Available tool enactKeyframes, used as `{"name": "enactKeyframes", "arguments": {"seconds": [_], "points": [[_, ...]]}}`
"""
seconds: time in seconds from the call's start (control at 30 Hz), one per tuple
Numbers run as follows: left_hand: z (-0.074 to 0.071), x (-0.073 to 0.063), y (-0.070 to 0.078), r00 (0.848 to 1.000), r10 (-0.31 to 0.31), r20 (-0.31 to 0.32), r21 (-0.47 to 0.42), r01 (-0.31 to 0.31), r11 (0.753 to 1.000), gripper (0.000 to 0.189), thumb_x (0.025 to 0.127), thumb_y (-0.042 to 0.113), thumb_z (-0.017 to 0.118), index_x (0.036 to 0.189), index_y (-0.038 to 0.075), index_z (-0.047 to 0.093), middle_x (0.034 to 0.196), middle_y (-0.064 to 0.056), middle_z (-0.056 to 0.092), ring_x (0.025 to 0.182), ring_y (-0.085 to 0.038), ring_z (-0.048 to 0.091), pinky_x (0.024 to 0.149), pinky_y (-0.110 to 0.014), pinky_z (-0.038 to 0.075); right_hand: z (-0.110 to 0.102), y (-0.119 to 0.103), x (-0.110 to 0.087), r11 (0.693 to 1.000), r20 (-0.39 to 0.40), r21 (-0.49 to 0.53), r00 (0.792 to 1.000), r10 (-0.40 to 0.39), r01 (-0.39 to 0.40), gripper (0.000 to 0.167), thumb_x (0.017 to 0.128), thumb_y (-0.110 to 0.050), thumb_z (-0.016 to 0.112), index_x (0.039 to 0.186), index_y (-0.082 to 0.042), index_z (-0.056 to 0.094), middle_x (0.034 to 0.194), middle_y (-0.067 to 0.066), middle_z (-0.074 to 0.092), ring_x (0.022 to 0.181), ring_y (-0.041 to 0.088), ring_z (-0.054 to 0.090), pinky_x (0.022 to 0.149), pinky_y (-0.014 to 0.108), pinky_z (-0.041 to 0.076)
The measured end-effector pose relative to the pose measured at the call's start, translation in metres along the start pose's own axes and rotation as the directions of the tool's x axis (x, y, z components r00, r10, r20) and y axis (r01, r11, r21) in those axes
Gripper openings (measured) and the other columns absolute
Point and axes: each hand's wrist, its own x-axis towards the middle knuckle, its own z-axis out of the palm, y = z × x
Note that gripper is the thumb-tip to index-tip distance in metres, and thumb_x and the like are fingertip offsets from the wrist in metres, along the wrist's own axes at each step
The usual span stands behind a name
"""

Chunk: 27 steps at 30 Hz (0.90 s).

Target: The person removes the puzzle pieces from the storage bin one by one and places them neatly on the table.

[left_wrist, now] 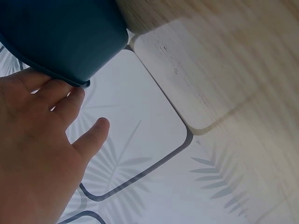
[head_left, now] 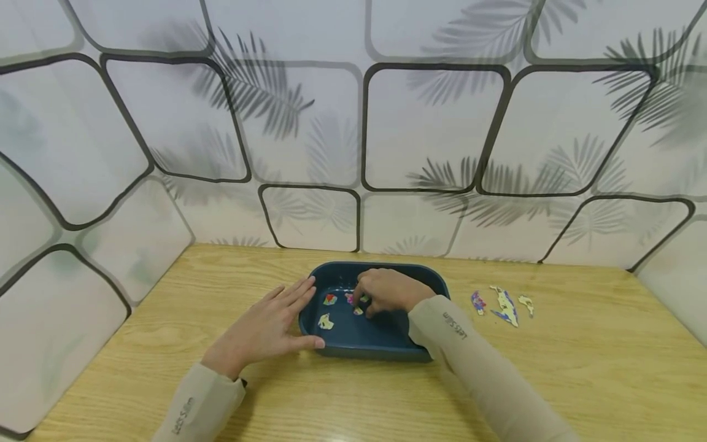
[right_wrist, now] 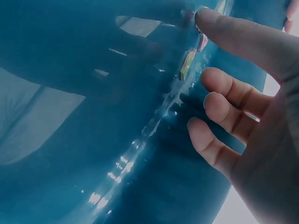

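Note:
A dark blue plastic basin [head_left: 364, 352] stands on the table, with several small flat, irregular, colourful pieces on its floor. My left hand [head_left: 270, 328] rests on its left end, fingers on the rim and thumb at the front left corner. The left wrist view shows those fingers at the rim. My right hand [head_left: 386, 290] reaches down inside, its fingers bent among a pink piece [head_left: 350, 299] and a pale piece [head_left: 358, 311]. Cannot tell whether it pinches one. Left of it lie a red and green piece [head_left: 329, 299] and a cream piece [head_left: 326, 321].
To the right of the basin, a blue and pink piece [head_left: 478, 302], a long cream and blue piece [head_left: 505, 306] and a small cream piece [head_left: 527, 304] lie on the wooden table [head_left: 580, 368]. A patterned wall [head_left: 431, 135] rises behind the table.

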Motion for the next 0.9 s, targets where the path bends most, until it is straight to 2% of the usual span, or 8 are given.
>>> {"name": "enactKeyframes", "arguments": {"seconds": [0.3,0.57,0.9], "points": [[0.0005,-0.0006,0.0002,1.0,-0.01,0.005,0.0,0.01,1.0,0.098,0.093,0.069,0.055,0.151,-0.009,0.039,0.162,-0.021,0.028,0.147,-0.037,0.031,0.115,-0.059,0.029,0.0026,0.0003,0.0018,1.0,0.005,-0.001,1.0,-0.012,0.012,0.01,0.085,-0.017,0.085,0.094,-0.021,0.081,0.098,-0.005,0.063,0.107,0.019,0.063,0.095,0.039,0.052],[0.0005,-0.0004,0.0,1.0,-0.012,0.011,-0.013,0.012,1.0,0.099,0.093,0.07,0.055,0.151,-0.009,0.038,0.162,-0.021,0.027,0.147,-0.038,0.031,0.115,-0.059,0.029,0.0032,0.0002,0.0011,1.0,0.008,0.001,1.0,-0.005,0.005,0.011,0.086,-0.017,0.084,0.097,-0.02,0.08,0.103,-0.003,0.066,0.112,0.021,0.063,0.098,0.039,0.051],[-0.0001,0.0003,-0.0001,1.0,-0.012,0.009,-0.021,0.012,1.0,0.099,0.094,0.069,0.055,0.152,-0.009,0.038,0.162,-0.021,0.027,0.147,-0.038,0.03,0.115,-0.06,0.029,0.0032,0.0006,0.0024,1.0,0.013,-0.001,1.0,-0.003,0.003,0.01,0.088,-0.017,0.083,0.097,-0.017,0.079,0.101,-0.003,0.066,0.103,0.018,0.065,0.095,0.037,0.052]]}}
